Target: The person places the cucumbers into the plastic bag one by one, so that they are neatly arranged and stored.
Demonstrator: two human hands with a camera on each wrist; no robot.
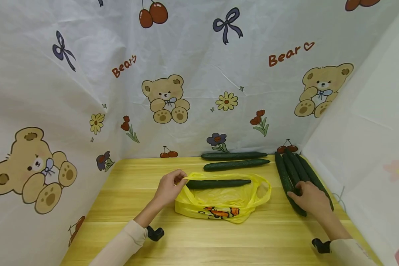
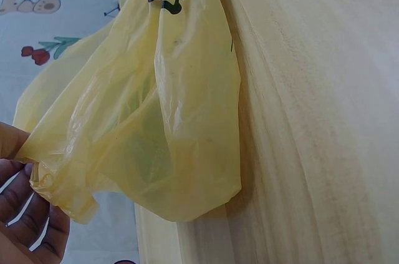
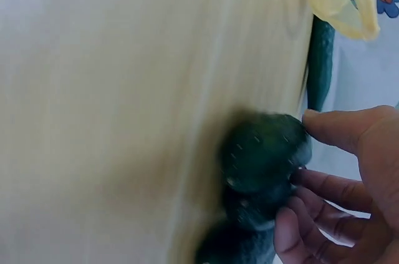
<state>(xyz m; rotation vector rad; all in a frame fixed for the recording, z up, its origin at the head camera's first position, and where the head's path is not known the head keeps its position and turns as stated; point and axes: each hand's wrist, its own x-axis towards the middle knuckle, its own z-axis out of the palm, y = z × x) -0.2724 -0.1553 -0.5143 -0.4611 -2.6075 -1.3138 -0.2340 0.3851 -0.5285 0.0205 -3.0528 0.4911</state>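
Observation:
A yellow plastic bag [image 1: 216, 212] lies on the table with its mouth spread wide and a dark green cucumber [image 1: 219, 184] inside. At the bag's left side, my left hand [image 1: 169, 186] pinches the gathered handle between thumb and fingers, as the left wrist view also shows. To the right of the bag, several cucumbers [image 1: 283, 171] lie side by side. Over their near part, my right hand [image 1: 310, 197] grips one cucumber [image 3: 265, 151], thumb on one side and curled fingers on the other. Part of that cucumber is hidden beneath the hand.
Behind the bag, two more cucumbers [image 1: 236, 164] lie across the back of the wooden table [image 1: 136, 192]. A patterned white cloth [image 1: 193, 136] rises along the back and both sides. The bag's right handle loop [image 1: 265, 188] stands near the cucumber group.

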